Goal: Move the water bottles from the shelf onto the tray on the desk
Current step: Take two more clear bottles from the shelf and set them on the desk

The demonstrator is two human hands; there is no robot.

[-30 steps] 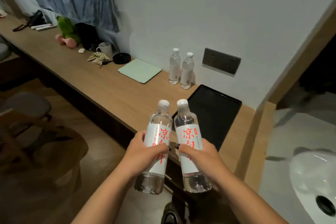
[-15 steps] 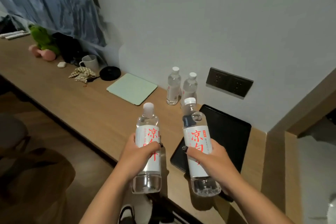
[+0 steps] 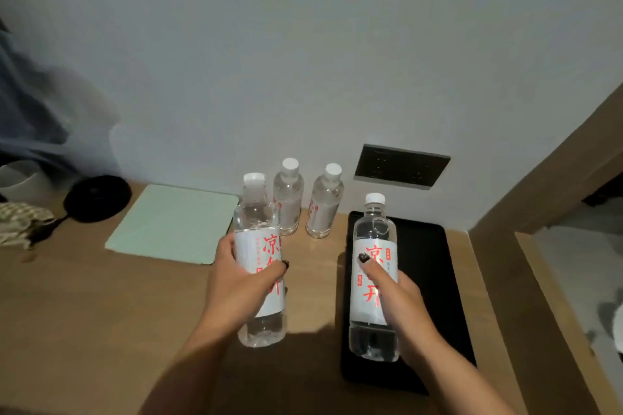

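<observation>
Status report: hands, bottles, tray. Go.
Left hand grips one bottle above the desk. Right hand grips second bottle over the black tray. Nothing on tray's visible part; two small bottles stand beside it.

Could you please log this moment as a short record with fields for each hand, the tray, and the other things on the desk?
left hand: left hand grips a clear plastic water bottle with a red-lettered white label, held over the wooden desk
right hand: right hand grips a second matching labelled bottle, held over the tray
tray: flat black rectangular tray, no bottle seen released on it yet
other bottles: two smaller clear bottles with white caps standing on the desk by the wall
nearby: pale green flat pad
</observation>
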